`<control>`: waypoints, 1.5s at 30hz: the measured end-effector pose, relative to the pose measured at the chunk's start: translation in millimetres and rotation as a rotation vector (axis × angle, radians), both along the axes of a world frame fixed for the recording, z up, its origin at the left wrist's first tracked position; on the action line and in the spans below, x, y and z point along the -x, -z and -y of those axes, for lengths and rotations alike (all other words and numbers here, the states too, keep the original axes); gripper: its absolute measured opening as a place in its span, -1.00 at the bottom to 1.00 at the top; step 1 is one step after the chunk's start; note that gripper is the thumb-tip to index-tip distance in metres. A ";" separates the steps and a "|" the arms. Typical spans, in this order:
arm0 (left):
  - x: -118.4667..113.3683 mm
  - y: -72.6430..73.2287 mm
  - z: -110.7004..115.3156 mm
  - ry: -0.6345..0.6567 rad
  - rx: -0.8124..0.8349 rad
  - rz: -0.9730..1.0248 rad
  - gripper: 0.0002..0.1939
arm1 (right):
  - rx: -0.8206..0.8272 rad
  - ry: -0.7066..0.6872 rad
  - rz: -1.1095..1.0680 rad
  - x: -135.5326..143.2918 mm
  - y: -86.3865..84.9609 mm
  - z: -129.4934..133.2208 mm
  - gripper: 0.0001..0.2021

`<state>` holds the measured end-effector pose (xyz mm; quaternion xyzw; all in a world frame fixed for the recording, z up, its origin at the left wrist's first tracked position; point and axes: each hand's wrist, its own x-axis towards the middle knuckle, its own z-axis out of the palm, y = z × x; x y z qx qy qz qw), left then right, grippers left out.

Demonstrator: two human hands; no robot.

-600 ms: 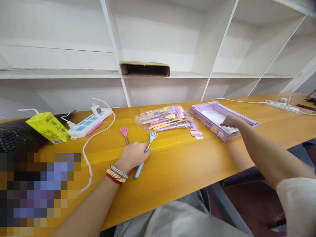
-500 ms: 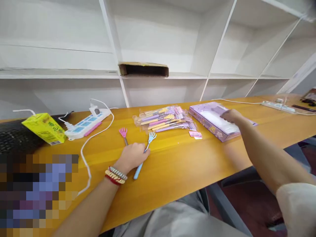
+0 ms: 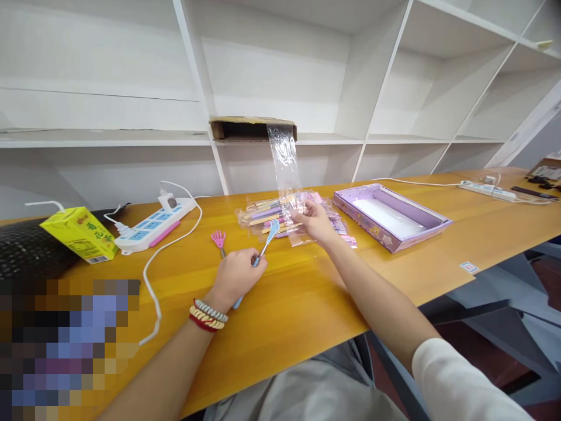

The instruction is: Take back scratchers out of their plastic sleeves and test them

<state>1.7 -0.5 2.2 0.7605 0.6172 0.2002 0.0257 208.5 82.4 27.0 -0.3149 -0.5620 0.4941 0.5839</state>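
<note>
My left hand (image 3: 238,275) is closed around the shaft of a blue back scratcher (image 3: 272,230), whose hand-shaped head points away from me. A pink back scratcher (image 3: 218,238) lies on the table just beyond that hand, its lower part hidden. My right hand (image 3: 316,221) pinches a long clear plastic bag (image 3: 286,164) that stands upright from the fingers. Behind it lies a pile of bagged back scratchers (image 3: 258,214) in yellow, purple and pink, partly covered by the bag and hand.
To the right sits an open purple box (image 3: 392,217) with a white inside. A white power strip (image 3: 158,225), its cable and a yellow drink carton (image 3: 81,235) are at the left. A cardboard box (image 3: 245,130) rests on the white shelf (image 3: 333,139) behind.
My right hand has moved left from the purple box and now holds a clear plastic bag. My left hand has raised and tilted the blue back scratcher a little.
</note>
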 end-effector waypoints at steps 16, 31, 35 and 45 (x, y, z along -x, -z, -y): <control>-12.8 0.6 18.7 0.359 -0.130 -0.074 -0.75 | 0.220 0.235 -0.465 23.1 35.6 9.2 -0.75; -26.0 -8.2 21.7 0.372 0.164 0.303 -0.67 | 0.378 -0.078 -0.627 23.6 14.6 28.2 -0.84; -27.8 -1.4 18.3 0.332 0.310 0.536 -0.66 | 0.389 -0.156 -0.638 22.0 9.3 30.8 -0.85; -28.0 -0.1 18.4 0.320 0.409 0.760 -0.66 | 0.334 -0.251 -0.770 6.1 1.0 28.7 -0.89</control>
